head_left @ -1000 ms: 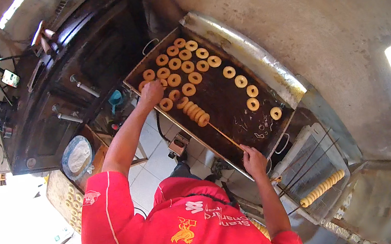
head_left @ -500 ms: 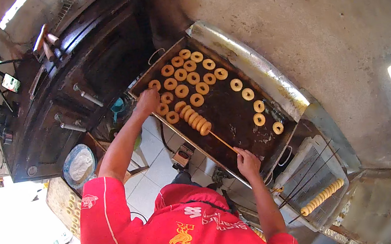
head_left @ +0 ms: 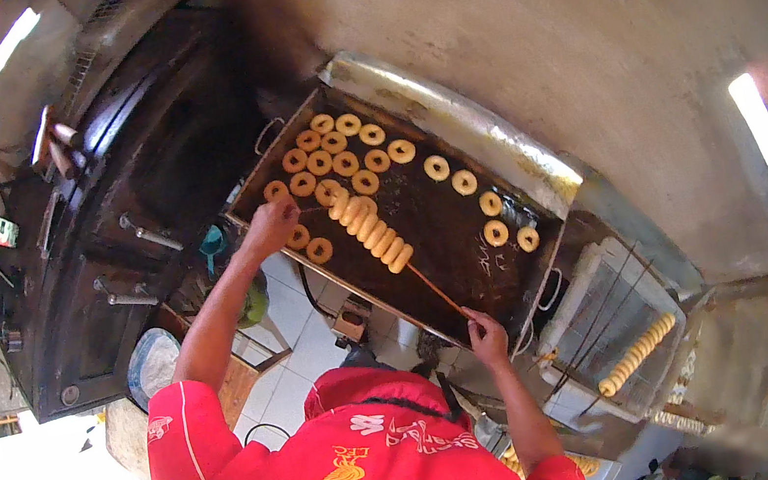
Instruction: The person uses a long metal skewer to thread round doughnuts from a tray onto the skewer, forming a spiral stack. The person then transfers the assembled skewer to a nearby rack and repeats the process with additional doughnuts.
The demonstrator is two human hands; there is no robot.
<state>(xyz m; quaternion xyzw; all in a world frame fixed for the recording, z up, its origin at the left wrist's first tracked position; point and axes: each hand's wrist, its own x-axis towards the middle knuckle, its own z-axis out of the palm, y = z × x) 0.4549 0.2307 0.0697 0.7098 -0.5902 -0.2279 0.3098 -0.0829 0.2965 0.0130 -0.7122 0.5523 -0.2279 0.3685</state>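
A wooden skewer slants over a large dark rectangular tray, with several golden dough rings threaded along it. My right hand is closed on the skewer's near end, by the tray's front edge. Over the tray's left side, my left hand has its fingers bunched together beside loose rings; whatever they hold, if anything, is too small to make out. One loose ring sits just beyond that hand. More loose rings lie across the far left of the tray, and several along its far right side.
Right of the tray, a pale container bears thin dark rods and a loaded skewer of rings. A dark cabinet-like structure with metal handles stands left. A bowl of white powder is near my left elbow. A metal guard lines the tray's back.
The view has shifted, moving the scene leftward in it. The far part of the skewer now carries or overlaps more rings. My left hand stays at the tray's left side; my right still grips the skewer.
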